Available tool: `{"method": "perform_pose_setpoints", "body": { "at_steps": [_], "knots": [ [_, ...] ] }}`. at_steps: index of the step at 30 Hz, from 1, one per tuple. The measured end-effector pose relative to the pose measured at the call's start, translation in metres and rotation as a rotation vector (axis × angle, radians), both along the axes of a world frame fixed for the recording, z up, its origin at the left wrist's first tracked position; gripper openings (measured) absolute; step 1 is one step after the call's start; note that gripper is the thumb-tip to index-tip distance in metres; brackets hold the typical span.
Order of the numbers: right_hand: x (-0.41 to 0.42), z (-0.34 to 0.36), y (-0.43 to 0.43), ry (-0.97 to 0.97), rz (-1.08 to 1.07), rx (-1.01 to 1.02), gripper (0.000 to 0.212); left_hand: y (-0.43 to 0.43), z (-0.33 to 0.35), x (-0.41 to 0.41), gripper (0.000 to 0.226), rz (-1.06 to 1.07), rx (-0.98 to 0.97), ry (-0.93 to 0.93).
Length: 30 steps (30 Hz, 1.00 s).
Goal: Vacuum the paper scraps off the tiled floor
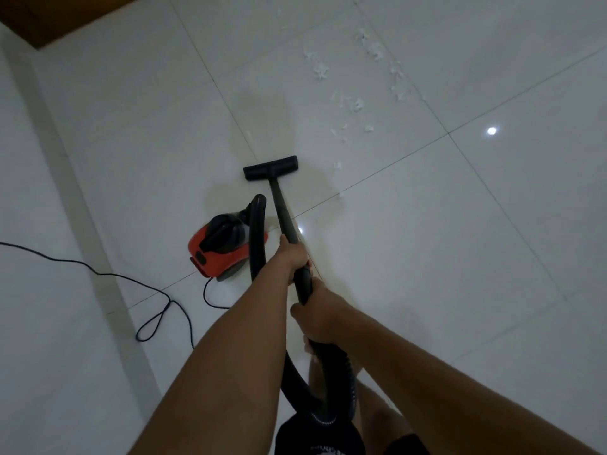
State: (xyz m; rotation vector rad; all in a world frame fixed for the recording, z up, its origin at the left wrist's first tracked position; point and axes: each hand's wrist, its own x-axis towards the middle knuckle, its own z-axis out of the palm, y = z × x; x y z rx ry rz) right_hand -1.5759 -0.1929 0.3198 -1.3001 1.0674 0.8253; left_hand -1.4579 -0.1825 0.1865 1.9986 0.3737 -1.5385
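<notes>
Both hands wrapped around wand (284, 211): left hand (293, 254) forward, right hand (317, 315) behind at hose end. Floor head (270, 168) flat on tile. Paper scraps (356, 105) lie ahead-right, nearest one probably just beside the floor head.
</notes>
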Motion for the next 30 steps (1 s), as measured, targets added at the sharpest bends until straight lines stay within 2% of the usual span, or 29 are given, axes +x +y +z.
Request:
{"method": "perform_pose_setpoints", "body": {
  "at_steps": [4, 11, 16, 24, 30],
  "knots": [
    [-0.031, 0.018, 0.023, -0.039, 0.004, -0.092, 0.07, 0.018, 0.016, -0.028, 0.068, -0.033, -0.067, -0.029],
    [-0.05, 0.044, 0.05, -0.082, -0.089, -0.076, 0.069, 0.037, 0.041, -0.044, 0.066, -0.065, -0.08, -0.022],
    [-0.053, 0.056, 0.087, -0.012, -0.17, -0.064, 0.071, 0.06, 0.061, -0.056, 0.067, -0.168, -0.072, 0.015],
    [-0.042, 0.071, 0.162, 0.012, -0.408, -0.039, 0.066, 0.118, 0.068, -0.058, 0.058, -0.469, -0.042, 0.077],
    [-0.038, 0.07, 0.211, 0.047, -0.478, -0.046, 0.062, 0.162, 0.07, -0.062, 0.055, -0.538, -0.032, 0.107]
  ]
}}
